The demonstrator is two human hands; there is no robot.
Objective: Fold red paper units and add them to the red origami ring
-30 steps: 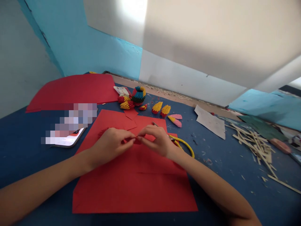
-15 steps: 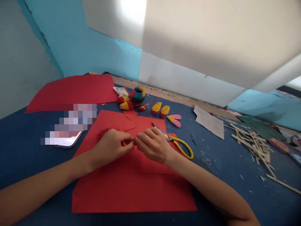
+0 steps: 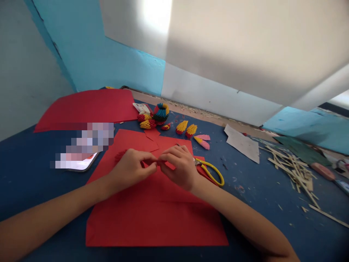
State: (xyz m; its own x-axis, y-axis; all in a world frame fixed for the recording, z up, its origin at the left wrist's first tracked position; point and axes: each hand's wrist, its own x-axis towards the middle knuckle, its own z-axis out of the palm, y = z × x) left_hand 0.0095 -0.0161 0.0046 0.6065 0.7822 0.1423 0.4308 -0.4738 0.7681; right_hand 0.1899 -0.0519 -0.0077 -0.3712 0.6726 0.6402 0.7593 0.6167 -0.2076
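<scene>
My left hand [image 3: 133, 167] and my right hand [image 3: 178, 165] meet over a large red sheet [image 3: 158, 222]. Thumb and fingers of each are pinched together at a tiny red piece of paper [image 3: 158, 162], mostly hidden by the fingertips. Behind my left hand a bunch of red folded pieces [image 3: 120, 155] lies partly covered. Yellow-handled scissors [image 3: 214, 174] rest beside my right wrist, their blades largely hidden by that hand. Small cut red papers [image 3: 152, 134] lie on the sheet's far edge.
Behind are a blue, yellow and green ring [image 3: 161, 112], yellow-red paper cones [image 3: 181, 127] and a pink-yellow piece [image 3: 202, 141]. A phone [image 3: 84, 163] and red sheets [image 3: 89, 107] lie left; grey paper [image 3: 242, 143] and wooden sticks [image 3: 296, 171] lie right.
My right hand's fingers have lifted and opened out somewhat from their curled pose, so a bit of red now shows between the fingertips. The view has shifted slightly.
</scene>
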